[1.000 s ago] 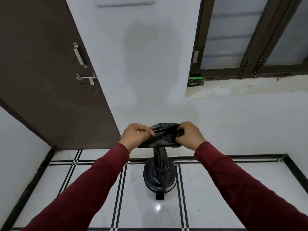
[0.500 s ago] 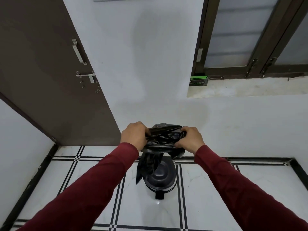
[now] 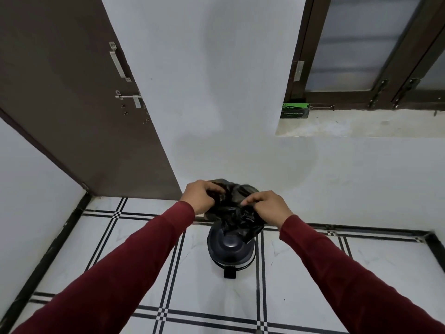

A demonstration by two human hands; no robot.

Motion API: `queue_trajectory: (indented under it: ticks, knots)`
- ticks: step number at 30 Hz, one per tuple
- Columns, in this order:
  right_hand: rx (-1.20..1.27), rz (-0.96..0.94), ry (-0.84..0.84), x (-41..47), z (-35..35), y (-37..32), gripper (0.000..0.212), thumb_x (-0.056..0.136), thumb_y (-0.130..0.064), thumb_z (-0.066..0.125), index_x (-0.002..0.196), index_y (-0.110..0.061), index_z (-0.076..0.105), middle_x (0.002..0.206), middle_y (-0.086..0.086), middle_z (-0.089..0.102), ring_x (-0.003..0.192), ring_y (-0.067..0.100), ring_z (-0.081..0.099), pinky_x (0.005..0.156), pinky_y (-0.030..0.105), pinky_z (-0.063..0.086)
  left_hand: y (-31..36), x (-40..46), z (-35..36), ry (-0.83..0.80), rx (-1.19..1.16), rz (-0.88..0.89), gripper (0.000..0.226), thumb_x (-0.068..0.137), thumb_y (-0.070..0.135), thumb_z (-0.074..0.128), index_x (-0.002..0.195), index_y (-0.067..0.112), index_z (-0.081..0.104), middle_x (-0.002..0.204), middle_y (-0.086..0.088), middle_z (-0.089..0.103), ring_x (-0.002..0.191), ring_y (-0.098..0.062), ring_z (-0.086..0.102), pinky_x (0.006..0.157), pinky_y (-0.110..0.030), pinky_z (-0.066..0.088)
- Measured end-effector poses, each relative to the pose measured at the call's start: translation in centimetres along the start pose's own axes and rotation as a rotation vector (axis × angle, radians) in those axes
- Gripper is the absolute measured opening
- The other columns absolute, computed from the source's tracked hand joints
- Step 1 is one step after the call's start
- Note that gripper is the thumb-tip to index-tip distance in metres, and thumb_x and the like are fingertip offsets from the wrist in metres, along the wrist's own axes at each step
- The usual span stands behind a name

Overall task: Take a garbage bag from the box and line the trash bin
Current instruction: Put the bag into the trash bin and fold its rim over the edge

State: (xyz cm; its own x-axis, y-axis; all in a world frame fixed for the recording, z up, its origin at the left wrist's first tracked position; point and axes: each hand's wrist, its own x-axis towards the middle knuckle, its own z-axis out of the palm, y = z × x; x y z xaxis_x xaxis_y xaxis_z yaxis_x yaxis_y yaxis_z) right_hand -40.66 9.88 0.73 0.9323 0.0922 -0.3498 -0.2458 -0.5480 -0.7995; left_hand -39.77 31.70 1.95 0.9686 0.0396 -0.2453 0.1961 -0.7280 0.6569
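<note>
Both hands are up in front of the person, directly above the trash bin (image 3: 230, 249), and each has its fingers curled tight into a crumpled black garbage bag (image 3: 234, 213). The left hand (image 3: 201, 196) grips the bag's upper left edge; the right hand (image 3: 266, 208) pinches the bunched plastic on the other side, thumb and fingertips pressed together. The two hands sit close to one another with the bag gathered between them — its loose lower folds hang down and overlap the far rim of the bin from this angle; whether they touch it I cannot tell. The bin stands on the white tiled floor (image 3: 337, 273), near the wall, its foot pedal (image 3: 229, 273) pointing towards the person. Dark red sleeves (image 3: 134, 266) cover both arms. Well above the bin and to its right, the green box (image 3: 295, 110) of bags rests on the window ledge (image 3: 361, 124). A brown door (image 3: 72, 104) stands left of the bin.
</note>
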Motion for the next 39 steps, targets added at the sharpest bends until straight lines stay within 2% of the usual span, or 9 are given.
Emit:
queue_trajectory:
  ticks: [3, 7, 10, 13, 17, 22, 26, 36, 39]
  knots:
    - [-0.207, 0.087, -0.102, 0.4, 0.2, -0.1, 0.038, 0.082, -0.007, 0.049, 0.104, -0.022, 0.076, 0.101, 0.006, 0.072, 0.085, 0.021, 0.068, 0.061, 0.019, 0.053, -1.2, -0.4, -0.9, 0.096, 0.212, 0.05, 0.049, 0.079, -0.008, 0.056, 0.092, 0.03, 0.084, 0.108, -0.001, 0.077, 0.096, -0.02, 0.072, 0.088, -0.026, 0.058]
    - [-0.18, 0.121, 0.121, 0.7, 1.4, 0.1, 0.019, 0.078, -0.024, 0.066, 0.092, -0.018, 0.077, 0.089, 0.006, 0.075, 0.083, 0.025, 0.071, 0.071, 0.032, 0.062, -2.9, -0.8, -2.3, 0.128, 0.43, 0.096, 0.03, 0.089, 0.027, 0.064, 0.116, 0.022, 0.075, 0.11, -0.005, 0.059, 0.105, -0.029, 0.064, 0.087, -0.034, 0.051]
    - [0.025, 0.114, 0.292, 0.6, 3.3, -0.5, 0.009, 0.079, -0.033, 0.075, 0.079, -0.024, 0.077, 0.087, 0.0, 0.076, 0.079, 0.017, 0.071, 0.061, 0.013, 0.055, -3.9, -0.8, -3.0, 0.083, 0.428, 0.089, 0.078, 0.067, 0.059, 0.077, 0.131, 0.02, 0.052, 0.123, -0.003, 0.043, 0.102, -0.03, 0.059, 0.088, -0.041, 0.056]
    - [0.052, 0.1, 0.391, 0.6, 4.5, -1.6, 0.011, 0.073, -0.024, 0.079, 0.078, -0.028, 0.07, 0.084, -0.006, 0.073, 0.08, 0.015, 0.068, 0.073, 0.019, 0.052, -5.0, -0.5, -3.1, 0.112, 0.511, 0.12, 0.104, 0.066, 0.028, 0.085, 0.15, 0.024, 0.023, 0.139, -0.012, 0.029, 0.084, -0.036, 0.059, 0.078, -0.044, 0.058]
    - [0.08, 0.111, 0.443, 0.5, 6.0, -2.7, 0.02, 0.068, -0.018, 0.078, 0.076, -0.027, 0.062, 0.073, -0.012, 0.064, 0.067, 0.002, 0.058, 0.057, 0.015, 0.039, -8.1, 0.2, -4.9, 0.067, 0.512, 0.16, 0.101, 0.08, 0.002, 0.069, 0.159, 0.044, 0.021, 0.131, -0.01, 0.032, 0.073, -0.028, 0.055, 0.084, -0.041, 0.058]
    - [0.113, 0.181, 0.451, 0.5, 7.4, -1.9, 0.015, 0.072, -0.015, 0.076, 0.083, -0.023, 0.075, 0.079, -0.006, 0.071, 0.085, 0.017, 0.069, 0.086, 0.027, 0.054, -12.3, 1.0, -6.6, -0.045, 0.472, 0.306, 0.082, 0.082, -0.002, 0.058, 0.142, 0.054, 0.053, 0.123, 0.003, 0.049, 0.112, -0.024, 0.055, 0.096, -0.039, 0.053]
    - [0.111, 0.219, 0.388, 0.0, 8.1, -1.5, 0.03, 0.07, -0.017, 0.078, 0.1, -0.019, 0.077, 0.088, 0.001, 0.074, 0.091, 0.02, 0.071, 0.093, 0.033, 0.057, -13.4, 1.6, -6.6, -0.089, 0.391, 0.213, 0.082, 0.082, 0.005, 0.059, 0.15, 0.047, 0.046, 0.125, 0.003, 0.051, 0.123, -0.028, 0.053, 0.104, -0.043, 0.05]
    - [-0.081, 0.097, 0.396, 1.4, 8.7, -4.2, 0.018, 0.068, -0.011, 0.077, 0.075, -0.026, 0.071, 0.077, -0.007, 0.07, 0.08, 0.015, 0.067, 0.089, 0.027, 0.056, -13.6, 2.3, -7.2, -0.147, 0.262, 0.167, 0.082, 0.078, 0.005, 0.057, 0.154, 0.034, 0.044, 0.122, 0.001, 0.047, 0.125, -0.028, 0.056, 0.104, -0.035, 0.05]
    - [-0.128, 0.074, 0.387, 2.1, 8.9, -4.5, 0.019, 0.069, -0.012, 0.078, 0.082, -0.024, 0.07, 0.085, -0.001, 0.071, 0.085, 0.019, 0.066, 0.085, 0.028, 0.055, -13.1, 2.7, -7.5, -0.197, 0.264, 0.14, 0.106, 0.076, 0.005, 0.065, 0.163, 0.036, 0.013, 0.144, -0.005, 0.034, 0.116, -0.034, 0.062, 0.092, -0.037, 0.059]
